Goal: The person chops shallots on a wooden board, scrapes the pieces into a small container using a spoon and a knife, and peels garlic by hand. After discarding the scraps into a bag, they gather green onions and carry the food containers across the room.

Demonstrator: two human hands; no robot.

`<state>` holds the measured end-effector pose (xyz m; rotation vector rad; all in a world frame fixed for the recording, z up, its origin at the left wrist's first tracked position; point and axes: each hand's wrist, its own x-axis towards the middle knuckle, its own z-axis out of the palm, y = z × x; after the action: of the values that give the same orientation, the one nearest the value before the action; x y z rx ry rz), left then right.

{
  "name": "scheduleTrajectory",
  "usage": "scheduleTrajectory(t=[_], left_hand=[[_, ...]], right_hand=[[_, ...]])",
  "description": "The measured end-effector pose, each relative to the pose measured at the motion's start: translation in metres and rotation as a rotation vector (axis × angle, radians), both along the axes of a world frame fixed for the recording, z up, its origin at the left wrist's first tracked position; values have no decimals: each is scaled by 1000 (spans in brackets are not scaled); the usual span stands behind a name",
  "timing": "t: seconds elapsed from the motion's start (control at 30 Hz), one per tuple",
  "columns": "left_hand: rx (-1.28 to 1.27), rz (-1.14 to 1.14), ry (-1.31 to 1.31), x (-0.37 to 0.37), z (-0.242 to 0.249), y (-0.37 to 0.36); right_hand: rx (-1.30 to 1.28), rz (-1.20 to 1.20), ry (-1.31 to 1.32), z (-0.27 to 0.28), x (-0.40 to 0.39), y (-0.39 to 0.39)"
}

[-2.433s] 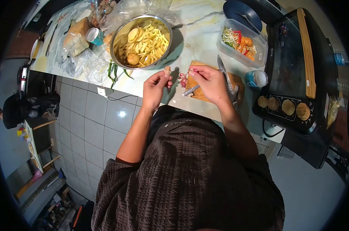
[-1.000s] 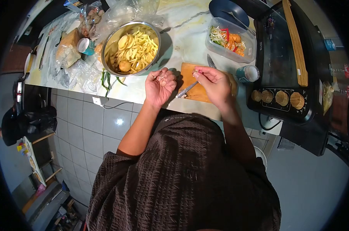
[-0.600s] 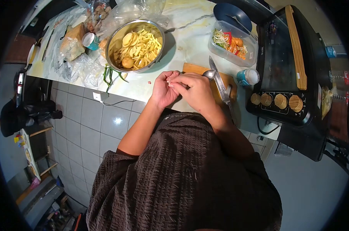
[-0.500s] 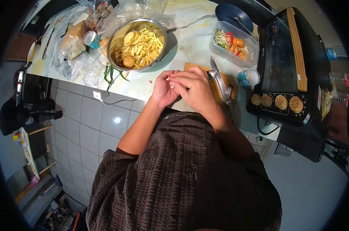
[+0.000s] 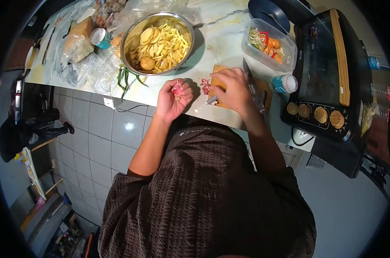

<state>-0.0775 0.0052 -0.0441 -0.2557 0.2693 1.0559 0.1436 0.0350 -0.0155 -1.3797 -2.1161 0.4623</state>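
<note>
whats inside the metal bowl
The metal bowl holds pale yellow potato strips, some round slices and a whole round piece. What lies beneath the pile, and the bowl's bottom, is covered.

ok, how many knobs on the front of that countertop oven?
4. The knobs sit in one row along the oven's front panel: first, second, third, fourth, running away from the cutting board. None looks hidden.

home kitchen: countertop oven (image 5: 328, 77), cutting board (image 5: 264, 88)
</note>
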Motion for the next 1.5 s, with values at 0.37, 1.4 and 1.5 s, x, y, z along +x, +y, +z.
scheduleTrajectory(t=[0.37,1.4,1.5], left_hand=[[-44,3,63,-47,-15,-18],[37,-240,-109,2,-14,15],[-49,-217,-101,-8,-4,9]], right_hand=[[-195,180,-382,-5,-29,15],[136,-113,110,23,-45,-14],[129,-190,73,0,-29,4]])
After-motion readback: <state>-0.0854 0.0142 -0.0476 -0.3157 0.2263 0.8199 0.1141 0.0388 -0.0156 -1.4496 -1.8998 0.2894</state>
